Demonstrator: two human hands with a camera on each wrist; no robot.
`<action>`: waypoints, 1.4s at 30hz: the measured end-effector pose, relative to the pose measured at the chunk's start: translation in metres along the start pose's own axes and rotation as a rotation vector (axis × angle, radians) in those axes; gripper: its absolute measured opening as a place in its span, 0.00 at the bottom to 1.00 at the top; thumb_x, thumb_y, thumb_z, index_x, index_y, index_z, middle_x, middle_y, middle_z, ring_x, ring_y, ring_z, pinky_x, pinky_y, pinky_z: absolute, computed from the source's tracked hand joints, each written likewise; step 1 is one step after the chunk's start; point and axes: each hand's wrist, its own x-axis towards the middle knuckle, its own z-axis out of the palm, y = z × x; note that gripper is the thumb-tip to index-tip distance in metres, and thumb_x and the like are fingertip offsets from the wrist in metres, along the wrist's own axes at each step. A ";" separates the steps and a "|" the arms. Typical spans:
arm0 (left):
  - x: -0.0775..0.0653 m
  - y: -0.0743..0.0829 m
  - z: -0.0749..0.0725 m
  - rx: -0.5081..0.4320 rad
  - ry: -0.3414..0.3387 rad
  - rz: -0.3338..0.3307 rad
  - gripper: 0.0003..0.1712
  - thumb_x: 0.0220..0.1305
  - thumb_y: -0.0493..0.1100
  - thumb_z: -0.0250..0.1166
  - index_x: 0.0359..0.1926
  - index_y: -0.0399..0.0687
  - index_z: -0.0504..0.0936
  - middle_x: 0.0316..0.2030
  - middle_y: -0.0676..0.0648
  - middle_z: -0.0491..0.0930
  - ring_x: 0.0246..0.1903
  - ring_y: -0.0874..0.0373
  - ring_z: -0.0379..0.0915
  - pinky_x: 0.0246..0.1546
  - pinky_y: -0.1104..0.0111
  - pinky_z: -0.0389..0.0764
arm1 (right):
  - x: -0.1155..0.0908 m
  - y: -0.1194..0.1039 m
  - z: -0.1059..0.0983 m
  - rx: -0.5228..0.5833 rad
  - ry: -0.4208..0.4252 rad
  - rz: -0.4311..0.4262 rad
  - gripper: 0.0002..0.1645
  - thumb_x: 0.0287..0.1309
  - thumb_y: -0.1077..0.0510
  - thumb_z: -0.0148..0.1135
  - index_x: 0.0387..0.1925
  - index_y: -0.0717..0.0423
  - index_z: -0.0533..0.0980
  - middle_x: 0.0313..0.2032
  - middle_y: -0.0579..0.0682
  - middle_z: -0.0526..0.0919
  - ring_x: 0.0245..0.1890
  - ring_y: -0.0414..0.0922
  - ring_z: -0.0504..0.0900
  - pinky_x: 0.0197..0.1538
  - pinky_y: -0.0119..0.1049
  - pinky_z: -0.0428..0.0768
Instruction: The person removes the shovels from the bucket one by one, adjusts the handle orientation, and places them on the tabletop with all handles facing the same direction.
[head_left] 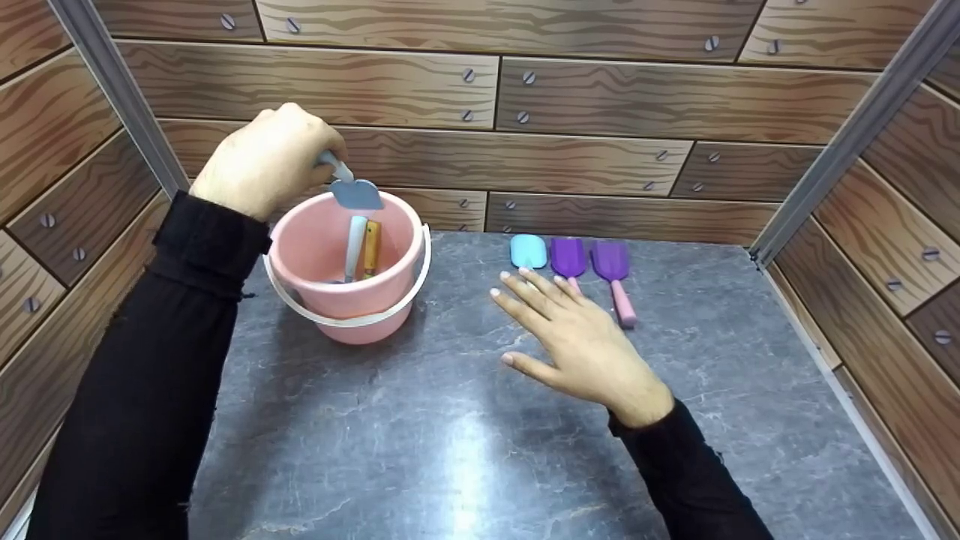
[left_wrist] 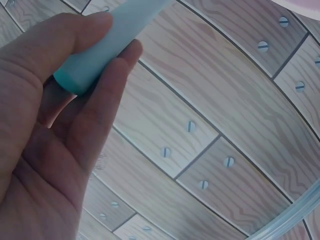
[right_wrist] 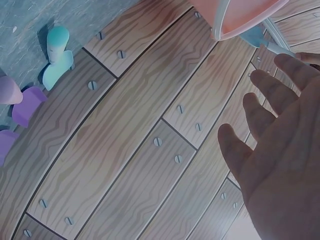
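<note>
My left hand [head_left: 270, 157] pinches the pale blue handle [left_wrist: 110, 45] of a small toy shovel. The shovel's grey-blue blade [head_left: 356, 195] hangs downward over the far side of a pink bucket [head_left: 349, 304]. Inside the bucket, a light blue handle [head_left: 355, 247] and a yellow handle [head_left: 372, 244] stick up; their lower ends are hidden. With fingers spread, my right hand [head_left: 589, 349] hovers over the table and holds nothing. Just beyond its fingertips lie a turquoise toy shovel [head_left: 528, 250], a purple one [head_left: 568, 256] and another purple one with a pink handle [head_left: 611, 260].
A white carrying handle [head_left: 360, 321] hangs down the bucket's front. Wood-patterned panels [head_left: 570, 165] wall in the grey marbled table [head_left: 375, 450] at the back and both sides. Metal posts [head_left: 847, 127] stand in the back corners.
</note>
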 end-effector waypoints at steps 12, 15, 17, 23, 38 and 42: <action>0.001 0.012 0.019 0.088 0.136 0.212 0.08 0.79 0.30 0.72 0.51 0.40 0.95 0.47 0.41 0.98 0.50 0.31 0.94 0.53 0.34 0.93 | -0.002 0.004 -0.003 0.020 -0.012 0.023 0.51 0.85 0.28 0.62 0.95 0.44 0.62 0.94 0.52 0.64 0.95 0.58 0.63 0.93 0.69 0.68; 0.002 0.016 0.025 0.111 0.161 0.251 0.08 0.78 0.27 0.71 0.50 0.39 0.94 0.45 0.42 0.97 0.48 0.33 0.95 0.49 0.37 0.95 | -0.002 0.005 -0.004 0.018 -0.002 0.024 0.51 0.85 0.29 0.63 0.94 0.44 0.62 0.93 0.52 0.65 0.94 0.58 0.63 0.94 0.67 0.67; 0.001 0.018 0.029 0.122 0.180 0.274 0.10 0.77 0.25 0.70 0.49 0.38 0.94 0.46 0.42 0.97 0.47 0.35 0.96 0.47 0.40 0.96 | -0.002 0.005 -0.004 0.016 0.000 0.025 0.51 0.85 0.29 0.63 0.94 0.44 0.63 0.93 0.52 0.65 0.94 0.58 0.64 0.94 0.66 0.66; -0.002 0.027 0.042 0.160 0.240 0.322 0.12 0.75 0.22 0.68 0.49 0.37 0.93 0.49 0.41 0.97 0.45 0.36 0.96 0.43 0.42 0.97 | -0.003 0.007 -0.005 0.009 0.002 0.026 0.50 0.85 0.30 0.63 0.94 0.46 0.63 0.93 0.52 0.65 0.94 0.58 0.64 0.95 0.64 0.65; -0.017 0.047 0.082 0.257 0.439 0.437 0.17 0.80 0.30 0.68 0.63 0.38 0.93 0.58 0.41 0.95 0.57 0.45 0.96 0.58 0.54 0.98 | -0.003 0.010 -0.008 0.052 0.021 0.070 0.51 0.85 0.33 0.65 0.95 0.48 0.62 0.93 0.52 0.65 0.94 0.56 0.64 0.95 0.64 0.65; -0.021 0.052 0.092 0.288 0.505 0.464 0.19 0.78 0.27 0.70 0.65 0.39 0.93 0.57 0.42 0.95 0.57 0.47 0.96 0.60 0.57 0.98 | -0.002 0.011 -0.008 0.063 0.032 0.071 0.50 0.86 0.35 0.66 0.94 0.51 0.62 0.92 0.54 0.67 0.94 0.57 0.65 0.95 0.62 0.67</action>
